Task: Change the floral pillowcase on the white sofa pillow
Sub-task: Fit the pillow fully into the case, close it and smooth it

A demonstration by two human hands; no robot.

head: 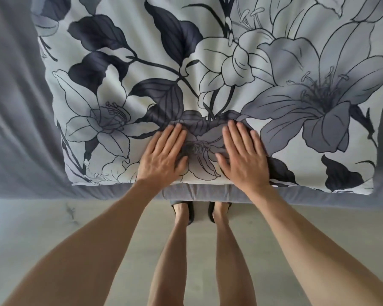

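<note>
- The floral pillowcase (208, 85) is laid flat over the grey sofa cover (16, 129) and fills most of the upper half of the frame; its near edge runs along the sofa's front lip at about mid-height.
- Both hands are pressed down near the bottom centre of the fabric: the left hand (164, 155) and the right hand (241, 155), side by side, with a small printed flower between them.
- The fingers (237, 133) are held straight and fairly close together, flat on the cloth. Nothing is gripped or pinched by either hand.
- Whether the white pillow is actually inside can't be told from here. No white insert or opening is seen, so how far along the swap is stays a guess.
- A little ridge of fabric is bunched just above the fingertips. If the palms get pushed forward, that fold would probably be driven deeper and a crease pressed in rather than smoothed out.
- With only flat palms and no grip, the slick-looking cloth could be slid along the sofa cover, so the whole case might be shifted instead of flattened.
- The near edge sits right at the lip, above the floor (53, 228) and the slippered feet (184, 210). A backward drag could pull it over and off.
- If a zipper or opening lies along an edge that's out of view, it could easily be missed while the middle is being patted.
</note>
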